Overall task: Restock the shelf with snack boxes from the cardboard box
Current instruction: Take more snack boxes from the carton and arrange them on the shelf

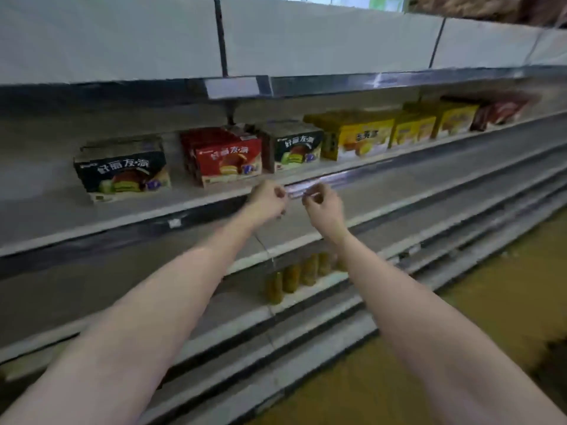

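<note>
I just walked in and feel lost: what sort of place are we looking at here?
Most likely a shop aisle, such as a supermarket. Long grey metal shelves run in tiers, printed red cardboard snack boxes and yellow cardboard snack boxes face outward, and a clear plastic price-label strip lines the shelf edge.

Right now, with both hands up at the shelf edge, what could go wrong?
1. Both hands, left and right, work at the clear price strip; pulling might pop it loose.
2. The red snack box sits close above; a raised wrist could knock it.
3. The picture is blurred, so each grip is unclear.
</note>
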A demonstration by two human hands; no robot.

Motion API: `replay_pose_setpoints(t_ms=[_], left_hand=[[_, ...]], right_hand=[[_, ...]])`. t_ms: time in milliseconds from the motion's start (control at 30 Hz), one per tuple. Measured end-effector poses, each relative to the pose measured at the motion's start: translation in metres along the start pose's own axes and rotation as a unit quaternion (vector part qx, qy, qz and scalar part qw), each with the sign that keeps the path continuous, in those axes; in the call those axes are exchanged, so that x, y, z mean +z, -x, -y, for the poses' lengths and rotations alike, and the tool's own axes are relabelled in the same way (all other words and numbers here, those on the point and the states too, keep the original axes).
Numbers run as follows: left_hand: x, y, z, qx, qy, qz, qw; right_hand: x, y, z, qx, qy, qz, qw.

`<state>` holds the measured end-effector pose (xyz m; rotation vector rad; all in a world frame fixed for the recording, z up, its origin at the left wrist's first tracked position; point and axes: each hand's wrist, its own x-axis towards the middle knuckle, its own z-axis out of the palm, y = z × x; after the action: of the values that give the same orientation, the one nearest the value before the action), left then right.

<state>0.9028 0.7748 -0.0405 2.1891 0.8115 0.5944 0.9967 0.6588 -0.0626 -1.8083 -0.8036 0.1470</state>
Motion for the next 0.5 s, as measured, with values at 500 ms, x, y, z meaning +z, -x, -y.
replay_pose_setpoints(t_ms=[500], left_hand=[[0.39,0.048,-0.179,0.157,-0.124,0.26,0.945]], right_hand=[[-0.319,0.091,-0.269,0.238,0.071,-0.119,0.961]])
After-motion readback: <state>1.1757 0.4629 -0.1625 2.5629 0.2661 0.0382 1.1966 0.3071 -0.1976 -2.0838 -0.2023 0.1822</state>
